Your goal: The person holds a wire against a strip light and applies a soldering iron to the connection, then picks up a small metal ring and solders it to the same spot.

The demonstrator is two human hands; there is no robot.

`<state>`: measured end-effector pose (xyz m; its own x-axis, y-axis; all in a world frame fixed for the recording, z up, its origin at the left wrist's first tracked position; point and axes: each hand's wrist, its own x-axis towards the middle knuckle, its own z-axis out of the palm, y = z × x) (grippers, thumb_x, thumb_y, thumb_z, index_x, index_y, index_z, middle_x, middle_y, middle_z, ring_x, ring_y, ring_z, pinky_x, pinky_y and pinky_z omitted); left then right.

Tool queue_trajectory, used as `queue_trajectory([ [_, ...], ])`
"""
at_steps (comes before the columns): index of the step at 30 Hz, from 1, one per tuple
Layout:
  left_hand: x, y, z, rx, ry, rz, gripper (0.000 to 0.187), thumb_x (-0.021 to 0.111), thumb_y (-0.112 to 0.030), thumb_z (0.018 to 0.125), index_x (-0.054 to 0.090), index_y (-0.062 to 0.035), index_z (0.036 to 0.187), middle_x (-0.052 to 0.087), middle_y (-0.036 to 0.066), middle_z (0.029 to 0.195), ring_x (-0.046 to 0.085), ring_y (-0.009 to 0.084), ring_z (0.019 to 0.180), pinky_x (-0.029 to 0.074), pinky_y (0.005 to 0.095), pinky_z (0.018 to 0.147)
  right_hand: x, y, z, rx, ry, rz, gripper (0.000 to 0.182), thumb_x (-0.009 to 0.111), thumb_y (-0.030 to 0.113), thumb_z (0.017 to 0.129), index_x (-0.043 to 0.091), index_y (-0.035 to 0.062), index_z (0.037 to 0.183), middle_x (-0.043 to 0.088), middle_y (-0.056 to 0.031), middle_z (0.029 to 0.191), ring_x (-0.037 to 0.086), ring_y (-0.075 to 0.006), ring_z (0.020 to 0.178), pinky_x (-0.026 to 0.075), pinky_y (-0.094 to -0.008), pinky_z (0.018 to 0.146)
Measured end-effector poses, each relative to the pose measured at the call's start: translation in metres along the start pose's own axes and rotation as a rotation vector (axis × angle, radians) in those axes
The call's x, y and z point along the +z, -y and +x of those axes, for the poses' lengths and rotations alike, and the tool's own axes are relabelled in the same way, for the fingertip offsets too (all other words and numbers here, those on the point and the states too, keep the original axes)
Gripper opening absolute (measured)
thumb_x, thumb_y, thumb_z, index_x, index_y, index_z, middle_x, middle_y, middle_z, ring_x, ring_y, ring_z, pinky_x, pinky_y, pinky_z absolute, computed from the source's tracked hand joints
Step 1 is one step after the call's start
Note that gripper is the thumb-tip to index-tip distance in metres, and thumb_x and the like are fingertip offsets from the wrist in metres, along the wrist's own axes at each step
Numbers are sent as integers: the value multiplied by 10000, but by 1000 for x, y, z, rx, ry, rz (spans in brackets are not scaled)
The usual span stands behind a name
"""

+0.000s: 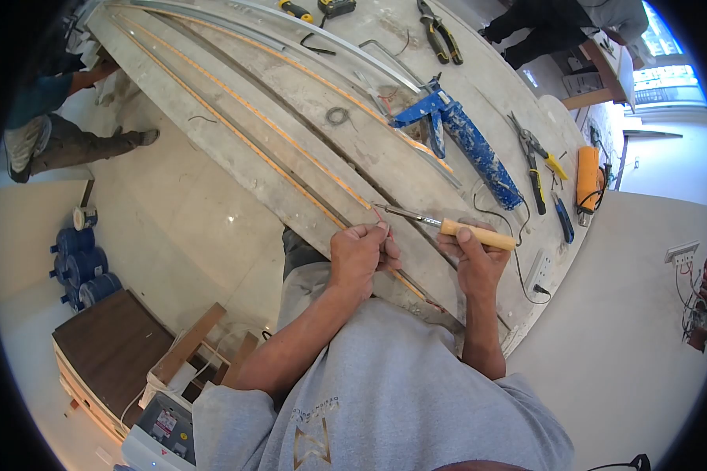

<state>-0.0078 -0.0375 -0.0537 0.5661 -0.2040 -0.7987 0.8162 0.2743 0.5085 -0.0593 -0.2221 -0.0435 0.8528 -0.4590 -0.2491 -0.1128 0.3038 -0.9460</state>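
While the soldering iron (478, 234) is gripped in the R hand (476, 256), thin red wire (382, 219) is pinched btwn L hand (359, 253) fingers

Bright window (668, 78) glare upper right; fisheye-curved, black-rimmed edges.

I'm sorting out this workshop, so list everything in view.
Dusty worktable: one, beige, centre
Wooden-handled soldering iron: one, tan, right hand
Thin wire: one, red, left fingertips
Long narrow strips: three, orange, along table
Metal profiles: several, silver, table
Spattered caulking gun: one, blue, table
Pliers: one, black-yellow, table's far edge
Snips: one, black-yellow, right side
Cylindrical tool: one, orange, right edge
Power strip: one, white, right edge
Plastic jugs: about four, blue, left floor
Other people: two, far left, upper right
Hands: two, left, right
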Motion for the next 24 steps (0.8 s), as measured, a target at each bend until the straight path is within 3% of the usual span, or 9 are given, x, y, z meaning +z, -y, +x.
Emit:
queue_trajectory([
  [20,-1,2,2,5,15,-13,179,592,-179,946,639,-29,862,638,42,632,611,146,488,526,270,487,-6,-2,-2,-6,6,-75,307,707,83,848,579,-114,1046,673,-250,944,706,-311,773,629,-385,669],
  [24,0,1,1,8,10,-14,177,593,-176,946,638,-27,862,638,43,632,611,146,489,528,271,489,-6,-1,-3,9,-10,-52,290,734,75,826,599,-111,1004,664,-210,909,703,-297,775,628,-392,668],
])
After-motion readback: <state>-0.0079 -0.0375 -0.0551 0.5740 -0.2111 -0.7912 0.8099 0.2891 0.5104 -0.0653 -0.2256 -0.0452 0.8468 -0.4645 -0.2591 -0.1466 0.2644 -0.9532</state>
